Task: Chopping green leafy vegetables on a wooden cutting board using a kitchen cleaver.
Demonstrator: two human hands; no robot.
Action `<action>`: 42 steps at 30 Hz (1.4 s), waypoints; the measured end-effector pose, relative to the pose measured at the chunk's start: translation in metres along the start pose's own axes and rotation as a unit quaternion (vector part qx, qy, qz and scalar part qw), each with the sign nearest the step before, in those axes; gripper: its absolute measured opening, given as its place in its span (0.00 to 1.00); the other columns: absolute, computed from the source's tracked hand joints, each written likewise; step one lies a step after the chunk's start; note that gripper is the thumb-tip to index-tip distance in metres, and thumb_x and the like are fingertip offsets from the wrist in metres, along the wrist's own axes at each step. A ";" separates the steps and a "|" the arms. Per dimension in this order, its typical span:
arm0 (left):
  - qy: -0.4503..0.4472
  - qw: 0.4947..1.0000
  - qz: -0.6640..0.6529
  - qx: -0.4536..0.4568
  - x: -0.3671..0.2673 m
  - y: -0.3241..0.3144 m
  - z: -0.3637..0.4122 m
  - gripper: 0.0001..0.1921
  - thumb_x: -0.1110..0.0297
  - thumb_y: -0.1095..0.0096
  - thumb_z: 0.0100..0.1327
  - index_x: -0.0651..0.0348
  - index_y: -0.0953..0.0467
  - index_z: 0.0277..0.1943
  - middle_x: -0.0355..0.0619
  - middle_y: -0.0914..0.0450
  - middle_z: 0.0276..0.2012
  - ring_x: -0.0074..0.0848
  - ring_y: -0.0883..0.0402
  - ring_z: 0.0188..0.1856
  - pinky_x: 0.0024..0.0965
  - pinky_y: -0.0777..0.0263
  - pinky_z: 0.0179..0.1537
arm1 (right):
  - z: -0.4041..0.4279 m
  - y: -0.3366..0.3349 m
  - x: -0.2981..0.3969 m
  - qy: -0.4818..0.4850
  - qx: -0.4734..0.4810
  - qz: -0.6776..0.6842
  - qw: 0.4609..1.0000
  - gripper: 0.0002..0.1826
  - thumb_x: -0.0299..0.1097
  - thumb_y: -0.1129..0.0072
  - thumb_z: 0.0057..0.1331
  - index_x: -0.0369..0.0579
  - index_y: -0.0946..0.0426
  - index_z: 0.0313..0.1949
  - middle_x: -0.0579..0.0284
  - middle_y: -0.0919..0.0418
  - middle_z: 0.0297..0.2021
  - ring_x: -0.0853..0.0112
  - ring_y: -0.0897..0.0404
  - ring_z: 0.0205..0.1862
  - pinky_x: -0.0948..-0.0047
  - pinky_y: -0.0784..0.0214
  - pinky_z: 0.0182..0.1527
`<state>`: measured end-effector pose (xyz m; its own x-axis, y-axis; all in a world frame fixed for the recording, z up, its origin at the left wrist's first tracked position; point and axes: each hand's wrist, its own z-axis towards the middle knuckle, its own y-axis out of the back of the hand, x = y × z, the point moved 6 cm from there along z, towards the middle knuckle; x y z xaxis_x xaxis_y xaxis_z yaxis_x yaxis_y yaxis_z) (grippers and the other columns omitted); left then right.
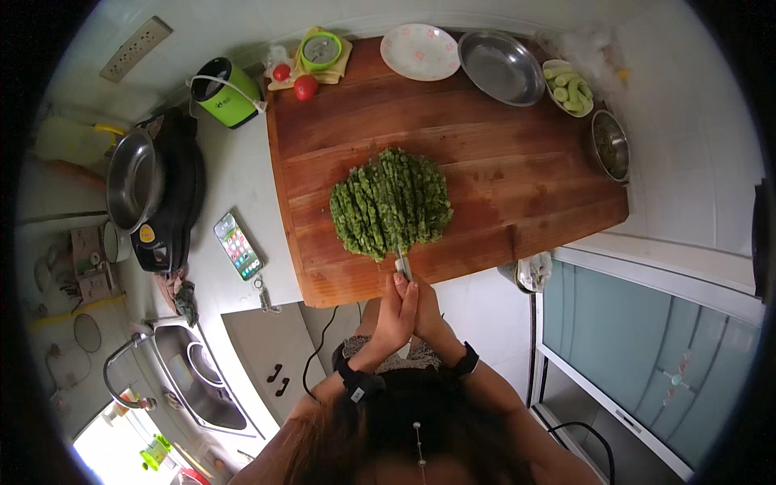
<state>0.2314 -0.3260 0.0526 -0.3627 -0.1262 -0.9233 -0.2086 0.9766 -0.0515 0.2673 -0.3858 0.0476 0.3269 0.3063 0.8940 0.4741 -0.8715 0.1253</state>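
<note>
A flattened mound of chopped green vegetable lies on the large wooden board, scored with parallel grooves. A knife points away from me, its blade tip at the mound's near edge. Both hands meet on its handle just off the board's front edge. My left hand is closed on the handle from the left, and my right hand wraps it from the right, partly hidden behind the left. Most of the blade cannot be made out against the greens.
Along the board's far edge are tomatoes, a patterned plate, a metal bowl, a dish of pale green vegetable pieces and a smaller metal bowl. Left are a phone, a pan and a sink.
</note>
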 end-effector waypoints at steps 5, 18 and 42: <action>-0.008 0.996 0.004 -0.091 0.004 -0.003 0.011 0.12 0.65 0.56 0.66 0.66 0.39 0.42 0.53 0.31 0.27 0.34 0.29 0.29 0.33 0.35 0.33 | 0.014 0.007 -0.046 0.010 -0.013 0.008 1.000 0.20 0.46 0.58 0.68 0.38 0.28 0.37 0.53 0.26 0.28 0.66 0.26 0.32 0.69 0.38 0.32; 0.044 0.998 -0.019 -0.028 0.002 -0.012 0.015 0.10 0.68 0.58 0.68 0.67 0.39 0.44 0.45 0.36 0.29 0.24 0.36 0.34 0.27 0.38 0.35 | 0.016 0.020 -0.010 0.029 -0.001 0.017 0.999 0.23 0.50 0.56 0.65 0.40 0.28 0.30 0.54 0.27 0.22 0.67 0.27 0.25 0.68 0.42 0.25; 0.050 0.995 0.091 0.001 0.008 -0.055 0.038 0.20 0.55 0.56 0.65 0.70 0.38 0.41 0.60 0.29 0.27 0.43 0.27 0.29 0.42 0.35 0.32 | 0.012 0.061 -0.090 -0.045 -0.132 0.206 0.969 0.22 0.47 0.55 0.67 0.40 0.29 0.26 0.64 0.31 0.18 0.77 0.33 0.22 0.74 0.44 0.23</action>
<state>0.2744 -0.3737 0.0330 -0.4836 0.0357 -0.8745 -0.1301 0.9851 0.1122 0.2764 -0.4618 -0.0307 0.5199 -0.0657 0.8517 0.0664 -0.9909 -0.1169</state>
